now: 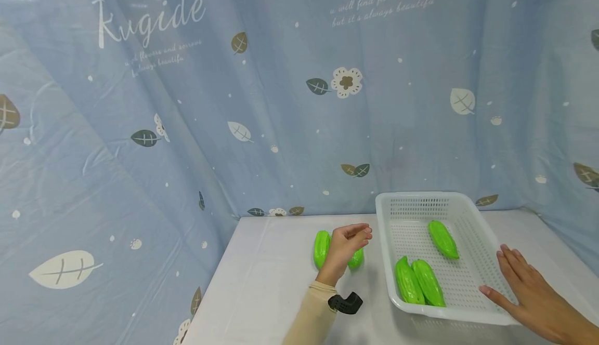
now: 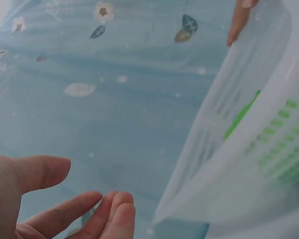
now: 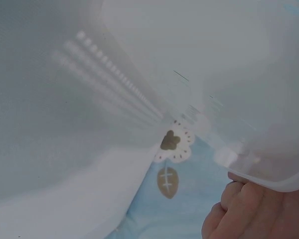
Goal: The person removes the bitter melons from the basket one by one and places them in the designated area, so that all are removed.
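Glossy bright-green elongated vegetables (image 1: 442,239): three inside white perforated plastic basket (image 1: 449,313), others left of it. Left hand (image 1: 343,251) left of basket, loosely curved, empty; right hand (image 1: 538,295) at basket's right rim, fingers straight.

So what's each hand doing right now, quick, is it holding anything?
Left hand: open, holding nothing.
Right hand: open, fingers straight, at the white basket's edge.
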Demonstrator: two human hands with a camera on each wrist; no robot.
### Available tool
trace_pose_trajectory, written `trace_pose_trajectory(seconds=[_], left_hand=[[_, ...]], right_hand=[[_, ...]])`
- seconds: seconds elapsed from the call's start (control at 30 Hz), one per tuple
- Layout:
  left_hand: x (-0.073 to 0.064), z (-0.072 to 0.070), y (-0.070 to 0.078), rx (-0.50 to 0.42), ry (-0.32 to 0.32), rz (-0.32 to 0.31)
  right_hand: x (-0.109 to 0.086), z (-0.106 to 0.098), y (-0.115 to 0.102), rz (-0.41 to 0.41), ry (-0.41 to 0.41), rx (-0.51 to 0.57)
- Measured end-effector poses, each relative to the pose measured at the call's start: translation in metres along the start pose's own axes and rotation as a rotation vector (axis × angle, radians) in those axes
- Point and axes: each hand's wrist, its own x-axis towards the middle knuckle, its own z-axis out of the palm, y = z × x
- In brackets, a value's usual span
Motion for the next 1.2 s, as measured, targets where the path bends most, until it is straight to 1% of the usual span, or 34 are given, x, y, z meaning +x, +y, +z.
trace_pose_trajectory(seconds=[0.13,0.27,0.43,0.63,0.83,0.93,1.03,1.2], left_hand=[[0.002,0.016,0.002,0.025,-0.014,-0.005],[0.006,0.032,0.009,0.039,-0.022,-0.008],[0.014,0.05,0.015,0.017,-0.015,-0.028],[0.027,0.067,0.014,0.011,-0.039,-0.024],[0.041,0.081,0.013,0.033,-0.054,-0.032],[0.048,0.088,0.01,0.068,-0.041,-0.048],[0.055,0.096,0.007,0.134,-0.016,-0.067],[0.062,0.108,-0.001,0.294,0.014,-0.127]], right_hand=[[0.001,0.001,0.002,0.0,-0.003,0.001],[0.001,0.0,0.003,0.0,-0.002,-0.002],[0.001,-0.001,0.003,-0.001,-0.005,0.002],[0.001,-0.003,0.002,-0.001,-0.007,0.001],[0.001,-0.006,0.002,-0.023,0.005,-0.01],[0.0,-0.007,0.002,-0.037,0.021,-0.03],[0.0,-0.006,0.002,-0.046,0.03,-0.036],[0.0,-0.005,0.002,-0.042,0.029,-0.029]])
